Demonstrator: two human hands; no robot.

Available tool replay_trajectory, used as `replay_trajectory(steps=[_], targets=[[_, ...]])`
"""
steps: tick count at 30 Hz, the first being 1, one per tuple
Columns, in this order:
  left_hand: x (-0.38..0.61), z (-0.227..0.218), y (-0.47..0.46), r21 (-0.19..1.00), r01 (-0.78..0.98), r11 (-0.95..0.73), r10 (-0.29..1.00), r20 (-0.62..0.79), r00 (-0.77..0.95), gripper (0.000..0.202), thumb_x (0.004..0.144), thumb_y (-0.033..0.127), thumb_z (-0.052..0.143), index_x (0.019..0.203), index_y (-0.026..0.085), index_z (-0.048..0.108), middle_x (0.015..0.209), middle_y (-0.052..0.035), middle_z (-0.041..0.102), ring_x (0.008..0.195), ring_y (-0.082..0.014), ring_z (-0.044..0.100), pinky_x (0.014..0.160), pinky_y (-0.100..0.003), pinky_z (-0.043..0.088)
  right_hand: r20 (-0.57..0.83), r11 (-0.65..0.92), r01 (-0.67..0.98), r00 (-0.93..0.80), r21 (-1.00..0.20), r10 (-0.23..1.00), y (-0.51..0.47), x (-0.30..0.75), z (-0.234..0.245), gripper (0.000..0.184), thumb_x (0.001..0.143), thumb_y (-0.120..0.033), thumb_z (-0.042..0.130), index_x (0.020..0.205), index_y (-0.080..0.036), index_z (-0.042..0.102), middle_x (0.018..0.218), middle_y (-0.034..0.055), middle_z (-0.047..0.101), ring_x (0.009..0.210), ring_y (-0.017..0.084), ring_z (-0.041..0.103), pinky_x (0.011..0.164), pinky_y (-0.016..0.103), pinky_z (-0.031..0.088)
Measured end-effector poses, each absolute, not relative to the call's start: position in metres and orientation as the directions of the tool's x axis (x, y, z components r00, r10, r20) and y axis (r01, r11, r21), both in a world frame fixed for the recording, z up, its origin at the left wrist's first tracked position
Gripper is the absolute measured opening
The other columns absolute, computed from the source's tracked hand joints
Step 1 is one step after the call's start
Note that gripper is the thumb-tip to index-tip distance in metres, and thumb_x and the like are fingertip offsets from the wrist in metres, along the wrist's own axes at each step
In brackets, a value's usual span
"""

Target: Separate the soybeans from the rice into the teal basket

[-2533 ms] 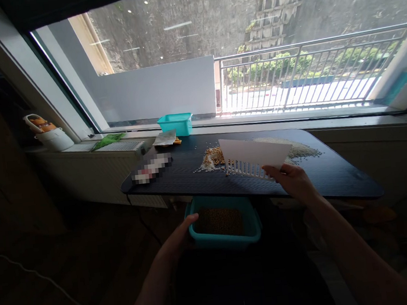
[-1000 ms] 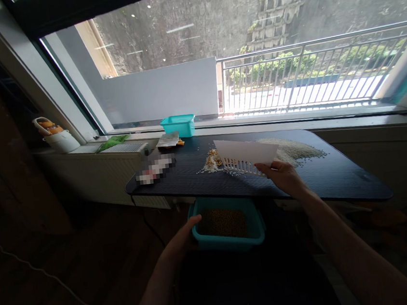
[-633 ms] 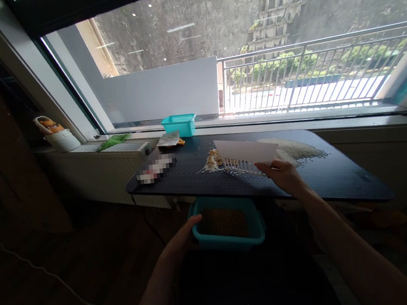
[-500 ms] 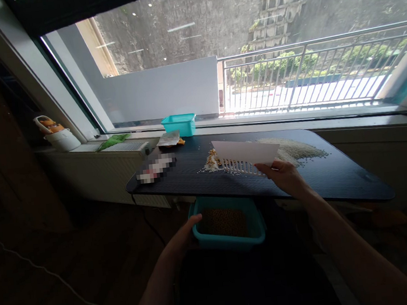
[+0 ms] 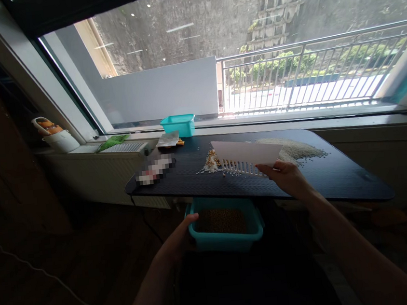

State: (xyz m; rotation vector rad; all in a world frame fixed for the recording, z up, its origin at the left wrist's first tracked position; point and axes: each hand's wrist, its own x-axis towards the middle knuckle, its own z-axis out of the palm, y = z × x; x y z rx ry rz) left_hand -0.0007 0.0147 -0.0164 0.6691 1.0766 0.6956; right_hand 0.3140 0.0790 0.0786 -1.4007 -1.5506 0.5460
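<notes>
My right hand [image 5: 286, 177] grips the near right corner of a pale flat sheet [image 5: 247, 152] with a row of slots along its lower edge, like a comb. The sheet is tilted over the dark table [image 5: 340, 172]. Left of it lies a small heap of yellow and white grains [image 5: 211, 161], with white bits scattered under the slots. A wider spread of whitish grains [image 5: 292, 149] lies behind and to the right. Below the table's front edge, my left hand [image 5: 182, 230] holds the left rim of a teal tub [image 5: 230, 241] containing brown grains or beans [image 5: 223, 220].
Another teal tub [image 5: 179, 126] stands at the back by the window, with a paper packet [image 5: 168, 139] before it. A pixelated object [image 5: 155, 170] lies on the table's left. The radiator [image 5: 100, 175], a green cloth [image 5: 112, 142] and a white container [image 5: 60, 141] are farther left.
The lower teal tub and my left hand have shifted slightly left and down. The slotted sheet, still in my right hand, has barely moved.
</notes>
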Motion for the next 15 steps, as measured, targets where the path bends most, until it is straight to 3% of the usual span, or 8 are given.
replay_trajectory(steps=[7, 15], targets=[[-0.010, 0.004, 0.002, 0.756, -0.205, 0.622, 0.772, -0.548, 0.321, 0.066, 0.077, 0.053, 0.053, 0.134, 0.019, 0.044, 0.122, -0.0146, 0.059, 0.108, -0.0326, 0.056, 0.077, -0.042, 0.051, 0.338, 0.275, 0.462, 0.057, -0.843, 0.940, 0.077, 0.307, 0.077, 0.045, 0.065, -0.058, 0.065, 0.080, -0.017, 0.075, 0.064, 0.0037, 0.064, 0.059, 0.018, 0.057, 0.052, 0.028, 0.043], [-0.017, 0.024, -0.010, 0.727, -0.227, 0.648, 0.750, -0.558, 0.355, 0.074, 0.075, 0.056, 0.054, 0.135, 0.015, 0.041, 0.117, -0.0171, 0.061, 0.108, -0.0343, 0.056, 0.078, -0.044, 0.050, 0.296, 0.341, 0.345, -0.178, -0.874, 0.938, 0.048, 0.294, 0.074, 0.040, 0.068, -0.054, 0.067, 0.085, -0.018, 0.075, 0.088, 0.0067, 0.071, 0.082, 0.024, 0.065, 0.073, 0.031, 0.052]])
